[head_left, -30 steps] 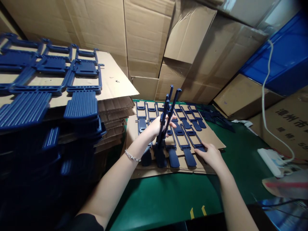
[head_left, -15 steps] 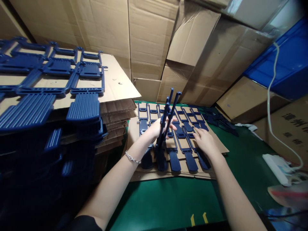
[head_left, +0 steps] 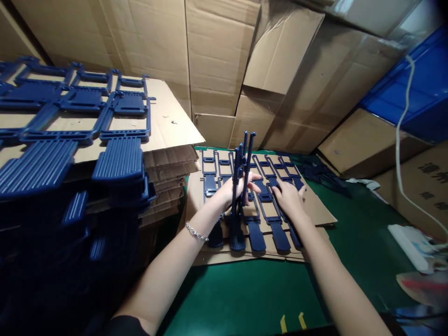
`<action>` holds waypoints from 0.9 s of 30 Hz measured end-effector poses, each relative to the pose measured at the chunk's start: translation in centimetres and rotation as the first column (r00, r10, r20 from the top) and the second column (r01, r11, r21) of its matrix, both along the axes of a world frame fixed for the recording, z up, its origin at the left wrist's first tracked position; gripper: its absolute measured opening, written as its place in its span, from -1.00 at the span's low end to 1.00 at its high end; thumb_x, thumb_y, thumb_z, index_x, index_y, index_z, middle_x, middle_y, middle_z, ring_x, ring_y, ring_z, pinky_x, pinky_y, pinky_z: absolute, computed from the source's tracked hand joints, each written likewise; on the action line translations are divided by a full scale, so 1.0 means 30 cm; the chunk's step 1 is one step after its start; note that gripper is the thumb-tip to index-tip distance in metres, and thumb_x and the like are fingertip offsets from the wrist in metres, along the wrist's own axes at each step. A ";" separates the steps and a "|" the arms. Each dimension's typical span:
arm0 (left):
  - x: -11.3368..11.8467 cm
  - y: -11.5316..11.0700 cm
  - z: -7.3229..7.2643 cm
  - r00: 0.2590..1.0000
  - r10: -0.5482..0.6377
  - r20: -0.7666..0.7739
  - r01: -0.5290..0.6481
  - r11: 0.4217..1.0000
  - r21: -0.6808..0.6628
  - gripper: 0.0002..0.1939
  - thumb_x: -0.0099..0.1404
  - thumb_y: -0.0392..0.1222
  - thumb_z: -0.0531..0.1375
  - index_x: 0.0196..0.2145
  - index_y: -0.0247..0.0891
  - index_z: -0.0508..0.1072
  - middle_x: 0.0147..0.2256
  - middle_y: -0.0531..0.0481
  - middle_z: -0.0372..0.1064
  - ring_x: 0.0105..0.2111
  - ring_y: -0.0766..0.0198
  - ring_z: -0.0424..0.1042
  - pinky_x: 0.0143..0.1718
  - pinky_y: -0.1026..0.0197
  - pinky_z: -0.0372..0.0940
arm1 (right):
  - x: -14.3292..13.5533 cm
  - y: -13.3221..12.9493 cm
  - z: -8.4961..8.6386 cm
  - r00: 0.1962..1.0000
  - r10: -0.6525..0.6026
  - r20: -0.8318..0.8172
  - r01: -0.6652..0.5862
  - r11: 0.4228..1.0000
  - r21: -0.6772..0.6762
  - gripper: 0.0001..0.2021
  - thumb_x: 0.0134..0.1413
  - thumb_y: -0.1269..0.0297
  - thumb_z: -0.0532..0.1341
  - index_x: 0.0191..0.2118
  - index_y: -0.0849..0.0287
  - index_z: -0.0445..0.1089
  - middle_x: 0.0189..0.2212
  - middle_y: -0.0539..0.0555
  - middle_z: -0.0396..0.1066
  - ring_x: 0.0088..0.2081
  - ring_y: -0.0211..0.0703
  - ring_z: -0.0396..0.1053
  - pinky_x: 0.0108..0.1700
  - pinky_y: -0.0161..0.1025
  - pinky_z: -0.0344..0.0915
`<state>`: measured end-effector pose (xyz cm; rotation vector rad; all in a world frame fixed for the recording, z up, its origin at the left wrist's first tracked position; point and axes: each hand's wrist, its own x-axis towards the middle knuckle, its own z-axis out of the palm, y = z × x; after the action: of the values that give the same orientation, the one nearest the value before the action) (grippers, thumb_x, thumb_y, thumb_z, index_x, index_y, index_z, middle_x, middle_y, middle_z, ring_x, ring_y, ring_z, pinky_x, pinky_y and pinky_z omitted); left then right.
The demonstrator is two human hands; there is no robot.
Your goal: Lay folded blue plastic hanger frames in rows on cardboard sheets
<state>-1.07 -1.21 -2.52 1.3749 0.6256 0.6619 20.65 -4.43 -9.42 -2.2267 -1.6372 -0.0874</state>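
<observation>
My left hand [head_left: 246, 187] is closed around a few dark blue plastic frames [head_left: 249, 163] that stand upright in its grip. Some of its fingers stick out to the right of them. My right hand [head_left: 290, 198] reaches down with bent fingers onto a dark blue plastic frame in the laid-out rows, gripping it; its fingertips are partly hidden. Under both hands, similar frames with ribbed, paddle-shaped ends [head_left: 281, 237] lie side by side in rows on a cardboard sheet [head_left: 317, 210].
At left rises a tall stack of cardboard sheets [head_left: 171, 128] layered with more blue frames [head_left: 121, 158]. Cardboard boxes [head_left: 220, 56] wall off the back. Dark blue parts [head_left: 320, 175] lie right on the green table [head_left: 252, 294], near a white power strip [head_left: 408, 247] and cable.
My right hand has shifted slightly left over the frames, its fingers bending more. The upright frames in my left hand have turned and stand straighter.
</observation>
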 end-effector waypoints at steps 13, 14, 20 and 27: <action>0.048 -0.015 -0.025 0.961 0.006 0.275 0.100 0.925 -0.368 -0.51 0.26 0.10 -0.02 -0.03 -0.33 0.31 -0.47 -0.03 0.34 -0.61 0.46 0.26 -0.69 0.45 0.13 | -0.372 -0.248 0.162 0.654 0.353 -0.670 -0.266 0.935 0.233 -0.70 0.01 0.02 0.13 -0.38 0.20 0.27 -0.47 -0.01 0.31 -0.44 -0.27 0.26 -0.38 -0.35 0.21; 0.050 -0.017 -0.021 0.964 0.028 0.264 0.078 0.921 -0.381 -0.50 0.26 0.11 -0.02 -0.04 -0.34 0.31 -0.45 -0.06 0.36 -0.58 0.44 0.29 -0.67 0.46 0.14 | -0.383 -0.254 0.152 0.646 0.334 -0.686 -0.243 0.942 0.230 -0.70 -0.02 0.03 0.17 -0.31 0.19 0.25 -0.42 0.00 0.33 -0.41 -0.26 0.28 -0.37 -0.34 0.23; 0.043 -0.043 0.008 0.975 -0.065 0.214 0.142 0.920 -0.364 -0.54 0.29 0.01 -0.01 0.07 -0.26 0.21 -0.26 -0.12 0.42 -0.48 0.38 0.37 -0.53 0.37 0.28 | -0.377 -0.281 0.118 0.579 0.266 -0.771 -0.049 0.955 0.293 -0.69 0.10 0.03 0.04 -0.18 0.17 0.23 -0.38 0.07 0.36 -0.40 -0.22 0.33 -0.37 -0.29 0.30; 0.025 -0.056 0.041 0.978 -0.181 0.108 0.206 0.926 -0.315 -0.35 0.28 0.13 -0.08 0.23 -0.05 -0.24 -0.15 -0.18 0.39 -0.40 0.22 0.47 -0.66 0.38 0.22 | -0.190 -0.369 0.096 0.443 0.128 -0.887 0.327 0.899 0.293 -0.64 -0.02 -0.01 0.15 -0.21 0.17 0.20 -0.50 -0.02 0.31 -0.65 -0.37 0.20 -0.66 -0.41 0.17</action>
<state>-0.33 -2.89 -1.30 1.0806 0.5029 0.4273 14.94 -15.51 -6.53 -1.5143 -0.7449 0.5767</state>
